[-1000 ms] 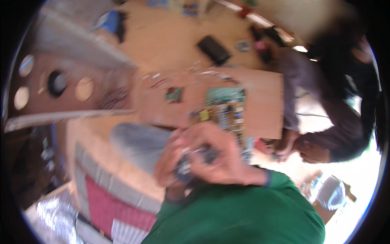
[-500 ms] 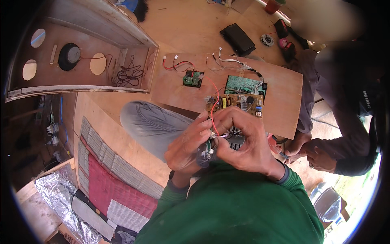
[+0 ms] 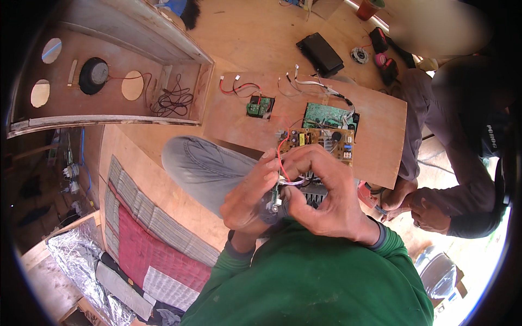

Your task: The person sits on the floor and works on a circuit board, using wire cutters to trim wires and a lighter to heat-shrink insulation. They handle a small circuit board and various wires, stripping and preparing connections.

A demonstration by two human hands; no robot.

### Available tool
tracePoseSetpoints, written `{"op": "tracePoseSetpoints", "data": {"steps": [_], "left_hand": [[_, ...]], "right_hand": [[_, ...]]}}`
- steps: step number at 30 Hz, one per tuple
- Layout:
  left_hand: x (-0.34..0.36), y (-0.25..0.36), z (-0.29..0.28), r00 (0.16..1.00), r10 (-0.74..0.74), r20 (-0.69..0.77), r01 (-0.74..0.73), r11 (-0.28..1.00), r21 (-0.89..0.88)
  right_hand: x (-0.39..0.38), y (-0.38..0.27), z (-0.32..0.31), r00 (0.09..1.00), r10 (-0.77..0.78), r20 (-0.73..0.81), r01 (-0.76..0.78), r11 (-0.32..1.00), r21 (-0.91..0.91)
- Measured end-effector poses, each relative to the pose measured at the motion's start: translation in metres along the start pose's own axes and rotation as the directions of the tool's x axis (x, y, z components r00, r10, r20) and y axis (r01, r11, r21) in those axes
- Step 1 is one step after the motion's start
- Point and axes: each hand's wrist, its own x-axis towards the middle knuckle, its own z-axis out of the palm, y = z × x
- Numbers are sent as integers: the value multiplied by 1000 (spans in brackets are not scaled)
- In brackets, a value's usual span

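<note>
Close above the green sweater [image 3: 304, 271], the red wire [image 3: 280, 157] has swung into a more leftward bend beside the left hand [image 3: 244, 198], so the handling appears to centre on its lower end. Both hands remain together: the left grips the small green circuit board [image 3: 276, 196], held on edge, while whether the right hand [image 3: 334, 195] pinches board or leads cannot be told behind its thumb. More of the finned heatsink [image 3: 312, 195] shows through the right hand's curl than half a second ago. Beyond, the brown circuit board [image 3: 312, 137] and wooden panel [image 3: 378, 125] look unchanged.
</note>
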Motion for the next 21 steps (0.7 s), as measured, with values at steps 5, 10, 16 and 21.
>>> {"op": "tracePoseSetpoints", "data": {"steps": [5, 10, 16, 21], "left_hand": [[-7, -4, -5, 1000, 21, 12, -21, 999, -31], [-5, 2, -5, 1000, 13, 11, -14, 999, 36], [-6, 0, -7, 999, 43, 29, -44, 998, 36], [-3, 0, -8, 998, 22, 60, -23, 1000, 20]], "right_hand": [[2, -2, 2, 1000, -28, -11, 28, 999, -31], [-2, 0, 4, 1000, -14, -11, 14, 1000, 2], [-2, 1, 5, 999, 35, -9, -35, 999, 39], [1, 8, 0, 998, 39, 42, -41, 999, 32]]}}
